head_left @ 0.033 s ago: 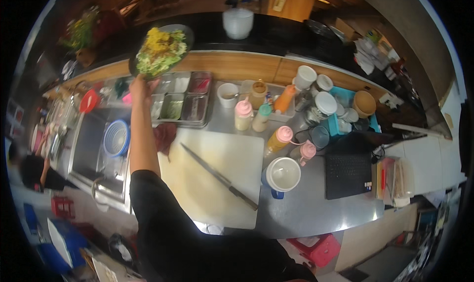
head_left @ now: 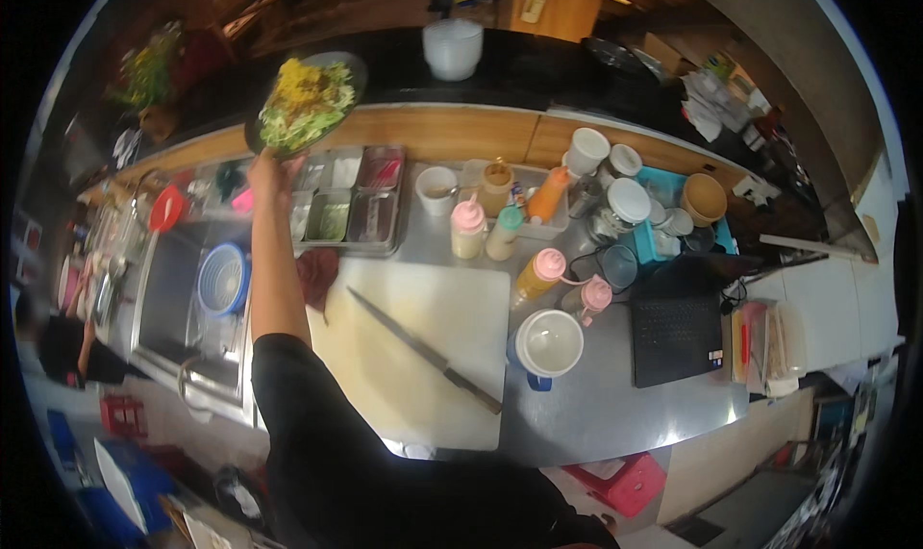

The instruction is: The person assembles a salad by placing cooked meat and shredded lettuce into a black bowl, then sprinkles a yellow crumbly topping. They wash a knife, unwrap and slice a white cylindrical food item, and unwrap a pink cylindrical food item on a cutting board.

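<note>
A stainless steel counter (head_left: 615,410) carries the work. A white cutting board (head_left: 423,304) lies on it, with a long knife (head_left: 423,349) laid diagonally across. Just right of the board stand a white pot (head_left: 549,343) and pink-capped squeeze bottles (head_left: 538,275). Behind the board sits a tray of metal ingredient pans (head_left: 351,203), with more bottles (head_left: 468,230) and white tubs (head_left: 588,151) to its right. A black laptop (head_left: 676,326) rests further right. At the left, a sink (head_left: 178,289) holds a blue colander (head_left: 223,278).
</note>
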Available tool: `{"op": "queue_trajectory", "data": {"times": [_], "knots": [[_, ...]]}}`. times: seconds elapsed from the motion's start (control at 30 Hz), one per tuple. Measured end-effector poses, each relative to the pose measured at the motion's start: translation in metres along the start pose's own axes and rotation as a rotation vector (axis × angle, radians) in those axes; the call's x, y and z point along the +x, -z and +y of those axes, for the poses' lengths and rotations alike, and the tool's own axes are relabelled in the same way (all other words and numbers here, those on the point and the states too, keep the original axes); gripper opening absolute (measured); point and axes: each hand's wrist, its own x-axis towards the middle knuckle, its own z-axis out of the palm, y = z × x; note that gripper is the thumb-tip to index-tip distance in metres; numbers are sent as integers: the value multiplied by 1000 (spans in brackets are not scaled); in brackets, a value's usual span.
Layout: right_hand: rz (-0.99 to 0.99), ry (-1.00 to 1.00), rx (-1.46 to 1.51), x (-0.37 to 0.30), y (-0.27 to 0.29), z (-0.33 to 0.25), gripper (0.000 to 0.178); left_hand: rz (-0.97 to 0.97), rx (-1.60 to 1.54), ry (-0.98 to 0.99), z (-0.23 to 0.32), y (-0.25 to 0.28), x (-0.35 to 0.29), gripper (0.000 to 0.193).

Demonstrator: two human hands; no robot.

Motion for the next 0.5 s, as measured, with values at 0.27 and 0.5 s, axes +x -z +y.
{"op": "queue_trajectory", "data": {"times": [0.27,0.5], "knots": [[-160,-38,-184,-63,-5,-1,49,-22,14,5,-64,-11,130,39],[160,-92,-348,-18,-48,80,91,-1,220,-108,-91,-43,216,46]]}}
